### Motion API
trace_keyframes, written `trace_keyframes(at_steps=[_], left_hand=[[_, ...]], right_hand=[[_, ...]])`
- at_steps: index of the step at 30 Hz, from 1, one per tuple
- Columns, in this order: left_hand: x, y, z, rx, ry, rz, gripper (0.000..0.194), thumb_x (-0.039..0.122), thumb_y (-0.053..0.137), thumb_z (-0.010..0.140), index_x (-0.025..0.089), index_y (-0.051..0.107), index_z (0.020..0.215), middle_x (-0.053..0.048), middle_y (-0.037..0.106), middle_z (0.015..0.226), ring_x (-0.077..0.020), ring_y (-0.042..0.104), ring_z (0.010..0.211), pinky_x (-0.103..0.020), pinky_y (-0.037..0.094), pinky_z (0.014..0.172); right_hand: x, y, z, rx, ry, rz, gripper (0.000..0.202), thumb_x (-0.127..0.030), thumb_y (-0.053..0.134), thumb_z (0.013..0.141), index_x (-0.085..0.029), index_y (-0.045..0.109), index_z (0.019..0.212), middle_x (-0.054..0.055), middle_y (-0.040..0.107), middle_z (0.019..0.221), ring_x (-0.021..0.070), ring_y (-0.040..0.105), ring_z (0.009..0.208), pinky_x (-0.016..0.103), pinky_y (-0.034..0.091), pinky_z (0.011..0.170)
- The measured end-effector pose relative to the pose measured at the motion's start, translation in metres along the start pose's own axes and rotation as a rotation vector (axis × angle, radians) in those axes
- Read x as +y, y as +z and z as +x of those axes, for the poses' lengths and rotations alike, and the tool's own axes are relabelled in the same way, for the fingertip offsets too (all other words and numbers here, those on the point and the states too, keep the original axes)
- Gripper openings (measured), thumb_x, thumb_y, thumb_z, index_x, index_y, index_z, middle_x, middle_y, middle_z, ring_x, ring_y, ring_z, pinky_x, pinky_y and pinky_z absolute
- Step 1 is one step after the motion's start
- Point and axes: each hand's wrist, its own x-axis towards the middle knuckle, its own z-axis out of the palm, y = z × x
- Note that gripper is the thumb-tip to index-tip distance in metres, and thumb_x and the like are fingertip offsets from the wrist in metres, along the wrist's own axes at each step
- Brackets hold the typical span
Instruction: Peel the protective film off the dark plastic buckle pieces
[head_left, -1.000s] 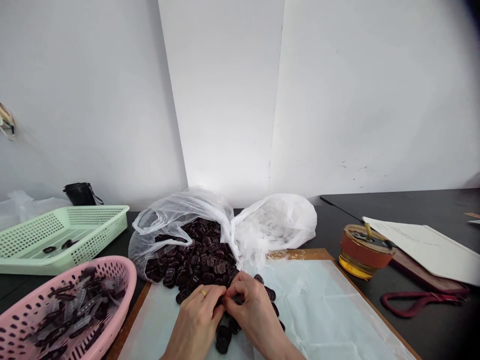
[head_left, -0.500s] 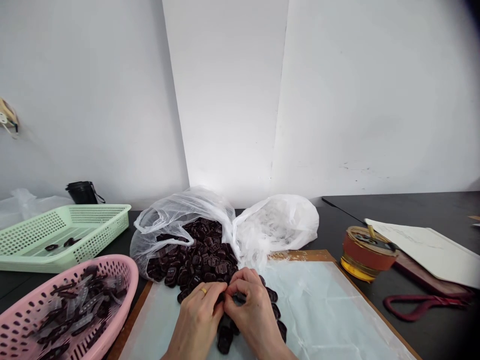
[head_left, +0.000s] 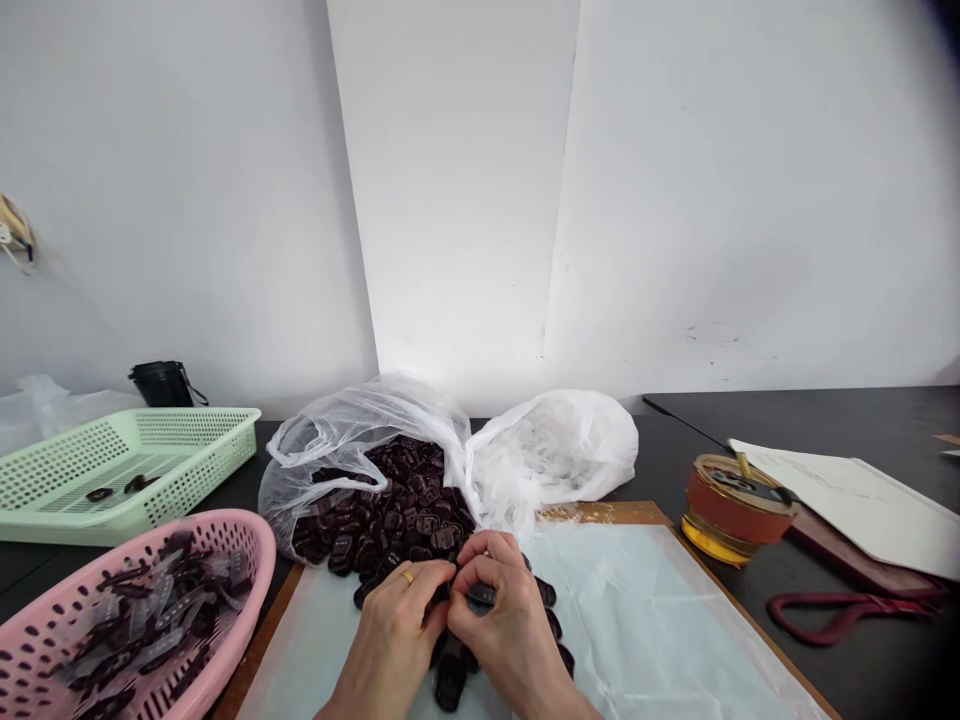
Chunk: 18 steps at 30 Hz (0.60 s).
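Note:
My left hand [head_left: 397,625] and my right hand [head_left: 501,620] meet at the fingertips over a pale sheet [head_left: 637,620]. Both are closed in a pinch; a small dark piece shows between them, mostly hidden by the fingers. Just behind lies a heap of dark brown plastic pieces [head_left: 390,510], spilling from a clear plastic bag [head_left: 330,435]. More loose dark pieces [head_left: 450,675] rest on the sheet beneath and beside my hands. A second bag [head_left: 570,440], holding translucent pieces, lies to the right of the first.
At left stand a pink basket [head_left: 259,560] of dark and clear pieces and a green tray [head_left: 225,425] with a few dark ones. A black cup [head_left: 165,385] is behind. On the right are a tape roll [head_left: 735,510], red-handled scissors [head_left: 825,620] and an open notebook [head_left: 855,490].
My right hand's thumb and fingers have shifted slightly, and a dark piece shows more clearly through the gap between them. Otherwise the scene stays nearly the same.

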Motion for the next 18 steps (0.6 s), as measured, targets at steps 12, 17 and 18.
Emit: trace_keyframes(at_steps=[12, 17, 18], left_hand=[[0.005, -0.007, 0.010, -0.131, -0.357, -0.439, 0.024, 0.009, 0.070, 0.074, 0.023, 0.076, 0.094, -0.003, 0.067, 0.093, -0.0173, 0.065, 0.074, -0.025, 0.053, 0.064], [0.009, -0.010, 0.009, -0.202, -0.373, -0.498, 0.029, 0.005, 0.065, 0.072, 0.022, 0.076, 0.093, -0.003, 0.066, 0.090, -0.0177, 0.064, 0.076, -0.025, 0.052, 0.065], [0.010, -0.010, 0.009, -0.214, -0.376, -0.494, 0.030, 0.005, 0.065, 0.072, 0.022, 0.075, 0.094, -0.002, 0.065, 0.089, -0.0173, 0.063, 0.075, -0.025, 0.052, 0.064]], right_hand=[[0.008, -0.019, 0.012, -0.239, 0.149, 0.288, 0.018, -0.018, 0.064, 0.081, -0.022, 0.070, 0.099, 0.002, 0.061, 0.094, 0.0153, 0.059, 0.075, 0.026, 0.048, 0.065], [0.005, -0.023, 0.012, -0.357, 0.138, 0.354, 0.025, -0.016, 0.062, 0.085, -0.028, 0.076, 0.101, 0.002, 0.056, 0.089, 0.0149, 0.056, 0.075, 0.026, 0.046, 0.065], [0.004, -0.023, 0.012, -0.364, 0.145, 0.335, 0.026, -0.015, 0.062, 0.084, -0.029, 0.077, 0.100, 0.001, 0.054, 0.088, 0.0147, 0.055, 0.074, 0.026, 0.045, 0.065]])
